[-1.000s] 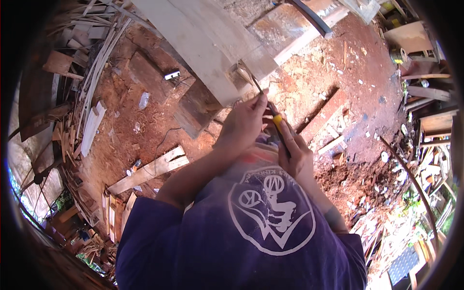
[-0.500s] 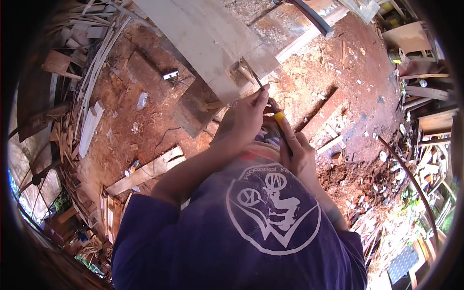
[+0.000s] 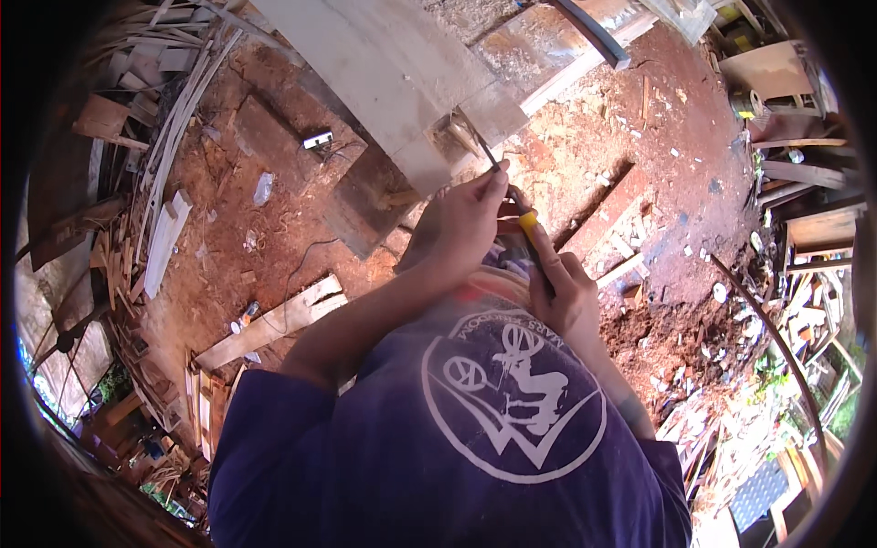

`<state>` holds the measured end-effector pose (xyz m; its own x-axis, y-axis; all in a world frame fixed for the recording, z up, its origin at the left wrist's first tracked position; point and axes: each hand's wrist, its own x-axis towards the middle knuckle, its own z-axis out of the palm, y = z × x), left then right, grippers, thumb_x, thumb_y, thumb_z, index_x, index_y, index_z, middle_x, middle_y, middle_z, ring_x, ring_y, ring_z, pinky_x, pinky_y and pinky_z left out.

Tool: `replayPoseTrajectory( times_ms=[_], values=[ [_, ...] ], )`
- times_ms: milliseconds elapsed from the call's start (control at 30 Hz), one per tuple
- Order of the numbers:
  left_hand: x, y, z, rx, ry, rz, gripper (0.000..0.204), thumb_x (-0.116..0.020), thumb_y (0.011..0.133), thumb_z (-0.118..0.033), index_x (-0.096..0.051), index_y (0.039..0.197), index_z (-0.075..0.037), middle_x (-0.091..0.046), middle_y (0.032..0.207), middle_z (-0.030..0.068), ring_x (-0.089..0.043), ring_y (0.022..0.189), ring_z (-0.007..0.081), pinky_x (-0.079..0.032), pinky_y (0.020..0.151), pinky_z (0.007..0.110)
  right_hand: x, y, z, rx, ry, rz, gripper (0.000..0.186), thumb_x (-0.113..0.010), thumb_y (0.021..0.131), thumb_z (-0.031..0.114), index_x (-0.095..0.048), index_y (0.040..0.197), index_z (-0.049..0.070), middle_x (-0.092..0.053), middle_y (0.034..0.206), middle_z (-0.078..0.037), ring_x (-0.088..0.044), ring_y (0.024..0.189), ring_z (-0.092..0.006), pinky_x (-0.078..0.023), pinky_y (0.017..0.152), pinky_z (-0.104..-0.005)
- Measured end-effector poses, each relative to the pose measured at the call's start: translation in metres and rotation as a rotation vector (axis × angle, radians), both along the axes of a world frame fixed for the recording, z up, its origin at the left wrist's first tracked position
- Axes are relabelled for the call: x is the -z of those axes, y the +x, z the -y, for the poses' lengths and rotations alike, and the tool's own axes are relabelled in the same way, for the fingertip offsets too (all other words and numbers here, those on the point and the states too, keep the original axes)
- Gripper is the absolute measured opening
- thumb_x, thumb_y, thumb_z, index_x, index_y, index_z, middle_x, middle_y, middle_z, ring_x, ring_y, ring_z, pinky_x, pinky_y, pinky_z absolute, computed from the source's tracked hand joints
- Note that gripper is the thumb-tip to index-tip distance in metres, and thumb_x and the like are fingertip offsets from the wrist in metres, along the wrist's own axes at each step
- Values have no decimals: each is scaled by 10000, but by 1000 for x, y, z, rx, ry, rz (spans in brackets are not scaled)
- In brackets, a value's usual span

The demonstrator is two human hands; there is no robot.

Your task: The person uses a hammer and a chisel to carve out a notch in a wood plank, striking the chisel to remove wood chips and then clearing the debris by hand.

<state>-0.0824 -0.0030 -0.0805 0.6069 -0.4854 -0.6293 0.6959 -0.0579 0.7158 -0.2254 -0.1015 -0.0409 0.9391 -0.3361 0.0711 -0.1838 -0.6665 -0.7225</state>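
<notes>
My left hand (image 3: 468, 219) is closed, its thumb and fingertips pinching a thin dark strip (image 3: 485, 146). The strip slants up and left over a notch (image 3: 454, 137) at the near edge of a pale workbench board (image 3: 388, 78). Wrapped in my right hand (image 3: 566, 285) is a hand tool with a yellow-and-black handle (image 3: 528, 222). Its dark metal end points up toward the left fingertips. Whether that end touches the strip, I cannot tell. Both hands are close together in front of my dark blue shirt.
A dark bar (image 3: 594, 35) lies across the bench's far right. On the reddish dirt floor are a wooden plank (image 3: 272, 324), a white power strip (image 3: 318, 141) with a cord, and scattered scraps. Piled wood strips (image 3: 169, 155) stand left; more offcuts (image 3: 813, 173) lie right.
Both hands keep nearly the same place and grip. The view has shifted very slightly; the strip and the tool show no clear movement.
</notes>
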Motion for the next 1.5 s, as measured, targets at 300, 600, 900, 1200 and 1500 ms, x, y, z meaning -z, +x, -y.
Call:
replayPoseTrajectory(
  times_ms=[300,600,900,1200,1500],
  values=[
    [5,-6,2,-7,8,82,435,-525,1084,-382,-672,1125,26,-690,855,71,-737,753,181,-633,610,304,8,-13,-7,41,35,-37,628,-640,871,-57,-559,1467,119,-688,1185,-149,-713,728,-233,-604,565,-365],
    [3,4,7,-76,42,107,414,-579,1043,-410,-662,924,-22,-679,832,79,-718,742,186,-555,549,290,0,6,-5,26,44,-60,617,-653,891,-32,-543,1478,121,-691,1167,-153,-721,767,-256,-598,597,-394],
    [8,3,5,-51,-5,107,434,-535,1074,-364,-651,907,19,-677,830,100,-729,758,203,-624,621,319,-5,6,3,4,54,-53,590,-650,895,-18,-547,1466,87,-723,1069,-170,-732,760,-287,-609,618,-402],
    [7,1,10,-63,-22,-55,307,-574,1054,-287,-598,1058,19,-647,864,103,-737,792,263,-637,660,358,-8,14,2,-11,40,-66,565,-601,910,-19,-558,1463,88,-711,813,-135,-685,663,-296,-571,592,-421],
    [4,17,15,-158,-116,-80,322,-521,1081,-272,-603,1081,39,-674,912,131,-747,825,274,-648,705,357,4,27,10,-22,-33,-42,579,-616,892,5,-568,1456,122,-665,729,-158,-630,552,-272,-539,538,-431]
  ],
)
